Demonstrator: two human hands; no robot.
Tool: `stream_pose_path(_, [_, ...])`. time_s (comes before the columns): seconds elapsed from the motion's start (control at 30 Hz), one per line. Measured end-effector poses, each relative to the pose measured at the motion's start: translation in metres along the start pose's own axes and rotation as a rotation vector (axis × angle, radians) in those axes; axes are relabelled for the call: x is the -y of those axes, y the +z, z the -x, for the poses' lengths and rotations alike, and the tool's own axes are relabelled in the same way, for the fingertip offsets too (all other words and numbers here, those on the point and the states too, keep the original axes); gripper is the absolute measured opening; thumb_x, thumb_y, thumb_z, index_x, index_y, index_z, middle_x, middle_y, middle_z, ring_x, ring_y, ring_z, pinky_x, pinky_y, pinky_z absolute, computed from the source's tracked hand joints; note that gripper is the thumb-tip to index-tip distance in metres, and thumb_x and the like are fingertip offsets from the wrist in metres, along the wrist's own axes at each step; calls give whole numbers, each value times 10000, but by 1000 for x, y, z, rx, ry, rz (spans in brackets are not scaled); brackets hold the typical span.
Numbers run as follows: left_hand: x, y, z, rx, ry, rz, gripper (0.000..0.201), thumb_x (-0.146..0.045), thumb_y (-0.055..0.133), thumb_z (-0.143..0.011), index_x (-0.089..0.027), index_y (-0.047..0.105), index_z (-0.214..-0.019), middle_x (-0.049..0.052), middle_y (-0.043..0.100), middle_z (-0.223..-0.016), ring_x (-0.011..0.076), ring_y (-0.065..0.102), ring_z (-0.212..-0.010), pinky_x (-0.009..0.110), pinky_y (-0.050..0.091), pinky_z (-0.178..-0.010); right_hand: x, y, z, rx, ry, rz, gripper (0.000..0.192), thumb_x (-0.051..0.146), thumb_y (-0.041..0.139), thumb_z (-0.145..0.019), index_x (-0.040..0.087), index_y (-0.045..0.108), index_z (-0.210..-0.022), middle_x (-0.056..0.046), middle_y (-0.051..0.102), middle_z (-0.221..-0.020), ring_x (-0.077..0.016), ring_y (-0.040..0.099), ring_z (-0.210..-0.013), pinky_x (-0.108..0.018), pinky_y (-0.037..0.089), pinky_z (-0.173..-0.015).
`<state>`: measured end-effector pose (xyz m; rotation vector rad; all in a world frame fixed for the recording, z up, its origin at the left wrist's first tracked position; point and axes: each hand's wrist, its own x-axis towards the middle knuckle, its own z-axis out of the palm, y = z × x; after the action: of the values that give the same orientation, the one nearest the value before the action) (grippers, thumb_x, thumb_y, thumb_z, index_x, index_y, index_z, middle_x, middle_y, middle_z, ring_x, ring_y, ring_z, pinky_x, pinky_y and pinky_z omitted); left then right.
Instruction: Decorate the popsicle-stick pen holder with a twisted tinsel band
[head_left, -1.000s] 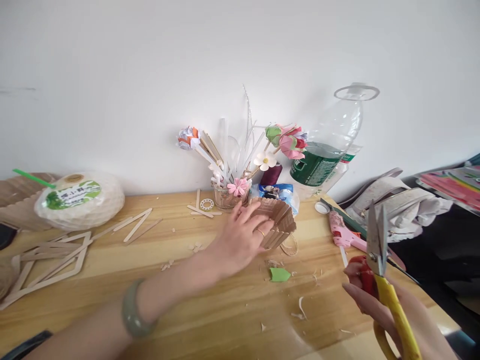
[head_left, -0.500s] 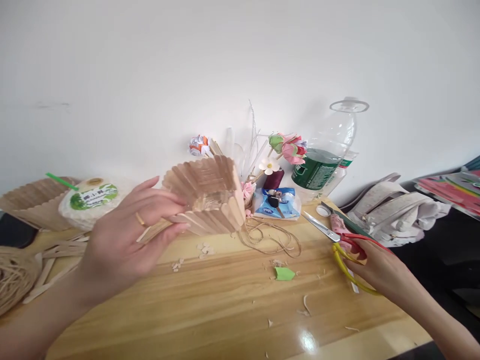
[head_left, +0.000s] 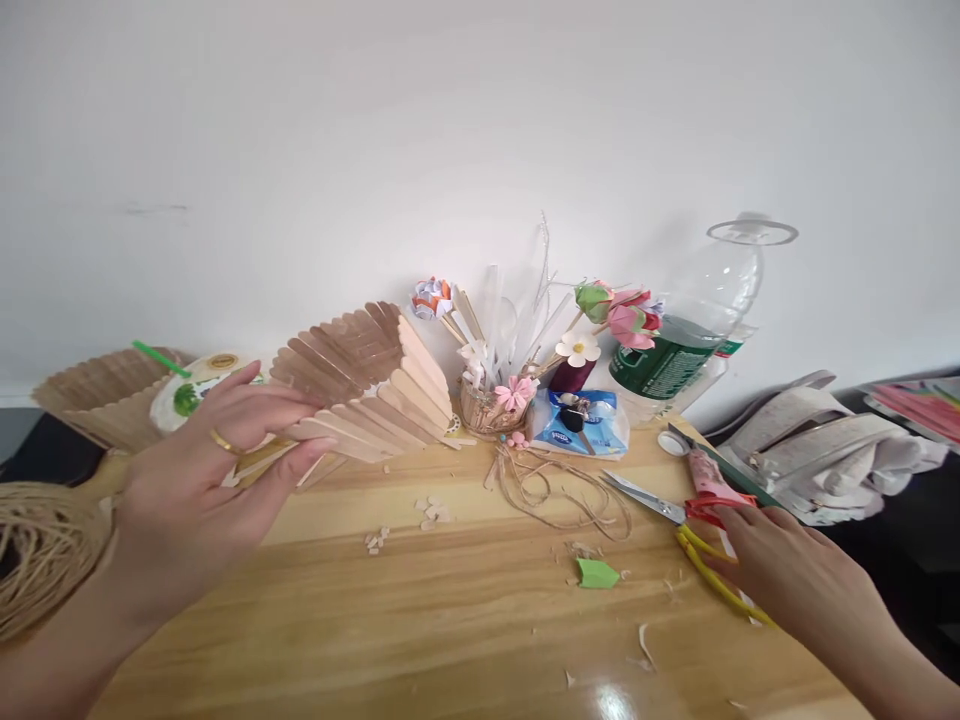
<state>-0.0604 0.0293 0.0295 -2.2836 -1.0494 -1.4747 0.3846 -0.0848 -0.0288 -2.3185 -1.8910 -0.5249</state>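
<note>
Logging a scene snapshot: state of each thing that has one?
Basket: tilted, gripped by left hand
Scissors: under right hand, handles spread, blade gap unclear
Twine ball: wound
Cord: loose, looped
Back basket: standing, unheld
Straw: stuck in coconut
Bottle: labelled, contents unclear
White flower: open
Glue gun: lying, partly hidden

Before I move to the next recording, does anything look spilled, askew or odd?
Slightly untidy: small pale wood-coloured chips and a bright-green flat scrap litter the glossy wooden tabletop, and thin brown twine sprawls in loose loops. Nothing looks clearly damaged.
</note>
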Motion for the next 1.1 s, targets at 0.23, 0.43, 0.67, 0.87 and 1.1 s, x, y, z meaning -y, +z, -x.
stream_pose_path(0.23, [4,1,-6,-39,103,-7,134,-133,664,-719,-182,597,-825,-35,651,-770,126,626,-738,392,470,-937,116,-2,-23,231,-212,-183,370,379,481,-809,183,510,-1121,-118,605,-1108,-262,625,-884,-321,467,-629])
stream_pose_path(0.43, [16,-10,0,-9,79,-26,176,-100,667,-709,-179,589,-845,-39,636,-752,140,626,-757,394,481,-920,135,12,-59,290,-170,-335,125,118,475,-706,184,576,-673,0,629,-612,-148,599,-569,-216,401,-525])
stream_pose_path(0.67, [33,-18,0,-42,72,-89,129,-138,651,-736,-184,575,-830,-61,618,-688,110,604,-668,400,502,-877,80,-44,-103,-17,190,-294,367,351,355,-859,86,529,-1044,-194,632,-928,-297,620,-843,-358,451,-667])
stream_pose_path(0.87, [45,-21,-4,-68,75,-106,100,-154,654,-737,-180,583,-803,-54,631,-701,121,621,-705,415,507,-867,145,-26,-82,-126,-321,-134,267,317,380,-898,174,595,-964,-110,629,-1002,-231,594,-926,-304,461,-740])
stream_pose_path(1.1, [51,-28,-7,-84,52,-122,103,-143,641,-744,-185,573,-808,-64,632,-699,111,614,-667,431,493,-898,245,14,-105,148,-624,-39,139,134,460,-868,125,598,-881,-98,648,-867,-204,616,-843,-274,472,-661])
